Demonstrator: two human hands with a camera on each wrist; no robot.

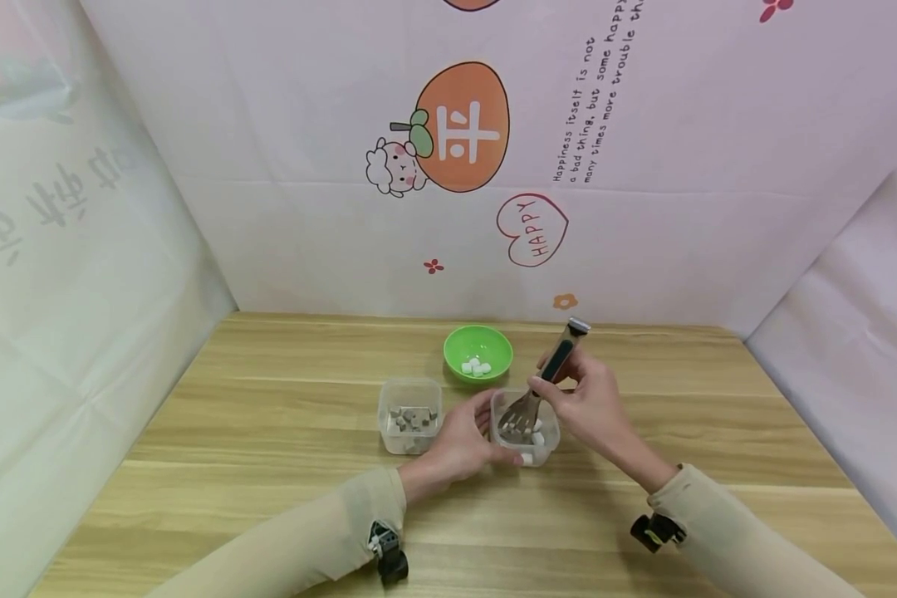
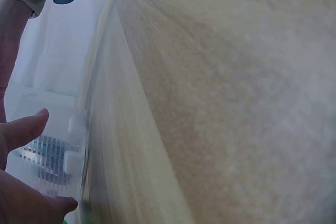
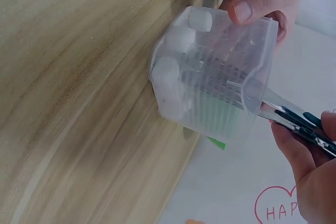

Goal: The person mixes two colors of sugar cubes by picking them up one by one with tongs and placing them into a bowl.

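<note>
My right hand (image 1: 589, 400) grips a pair of metal tongs (image 1: 556, 363) with dark inlays on the arms. Their slotted heads reach down into a clear plastic container (image 3: 231, 43), tilted toward its left side. Several white, marshmallow-like pieces (image 3: 167, 70) lie at the container's bottom. Whether the tongs pinch one of them cannot be made out. My left hand (image 1: 459, 444) holds this container from its left, thumb at the near side and fingers at the far side. In the left wrist view, the thumb (image 2: 26, 130) lies along the container wall.
A green bowl (image 1: 478, 339) with several white pieces stands just behind the held container. Left of my left hand is a second clear container (image 1: 409, 392) with small grey-brown pieces. All stand on a wooden table (image 1: 284, 390) before a printed white cloth backdrop (image 1: 306, 232).
</note>
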